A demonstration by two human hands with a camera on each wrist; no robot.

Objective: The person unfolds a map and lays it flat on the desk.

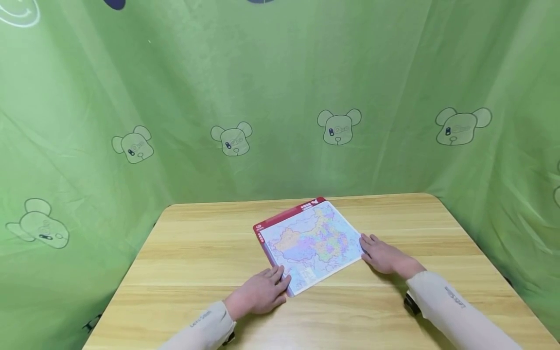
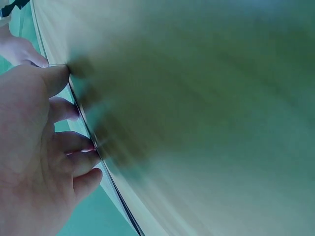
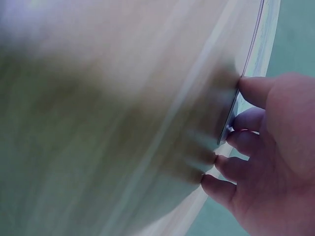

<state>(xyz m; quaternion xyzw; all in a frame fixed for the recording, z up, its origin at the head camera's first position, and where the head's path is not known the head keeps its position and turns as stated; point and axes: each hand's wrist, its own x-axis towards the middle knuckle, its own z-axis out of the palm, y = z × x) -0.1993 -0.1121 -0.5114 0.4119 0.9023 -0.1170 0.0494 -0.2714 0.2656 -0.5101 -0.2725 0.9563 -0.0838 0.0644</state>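
Observation:
A thin board printed with a map of China (image 1: 312, 238) lies at a slant on the wooden table, its red header strip along the far left side. My left hand (image 1: 264, 290) rests at its near left corner, some fingertips overlapping the printed edge and the thumb on the near side. At the right corner, the fingertips of my right hand (image 1: 383, 256) touch the board's edge. In the left wrist view the left hand's fingers (image 2: 74, 142) reach down along the board's thin edge. Seen from the right wrist, the thumb and nearest fingers (image 3: 243, 142) meet the board's edge, while the others touch the tabletop.
The light wooden table (image 1: 197, 253) has rounded far corners. Behind and beside it hangs a green curtain (image 1: 280, 73) printed with bear heads. Both forearms are in pale sleeves (image 1: 455, 306), with a dark strap device (image 1: 411, 304) under the right wrist.

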